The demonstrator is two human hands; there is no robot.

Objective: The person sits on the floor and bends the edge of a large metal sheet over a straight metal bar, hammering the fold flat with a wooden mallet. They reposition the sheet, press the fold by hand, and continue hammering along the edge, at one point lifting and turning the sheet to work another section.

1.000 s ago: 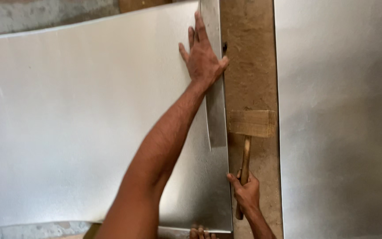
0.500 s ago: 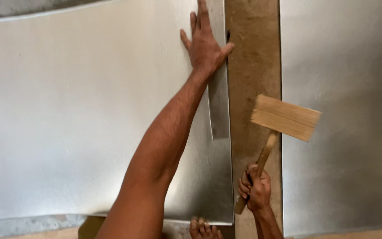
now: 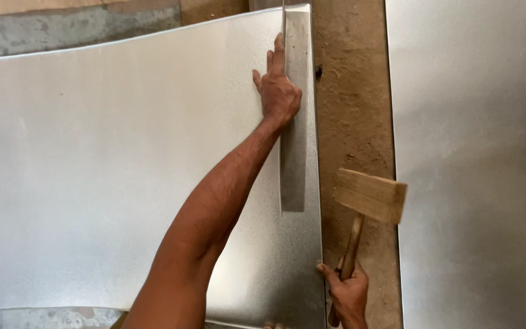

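Rough brown workbench [image 3: 351, 109] running down the middle, with a patch of concrete floor [image 3: 62, 30] at the far left and another metal sheet [image 3: 476, 164] off to the right. Only one view here, the head cam looking down. The big galvanized steel sheet [image 3: 110, 176] fills the left side, its right edge folded up into a narrow flange [image 3: 294, 122]. Left hand [image 3: 278, 91] lies nearly flat, fingers extended, pressing beside that fold at the far end. Right hand [image 3: 348, 295] is wrapped tight around the handle of a wooden mallet [image 3: 369, 195], head raised over the bench near the edge. Sheet looks thin, springy and slick, edges probably sharp, so I'd pin it with a flat palm rather than grab the rim.
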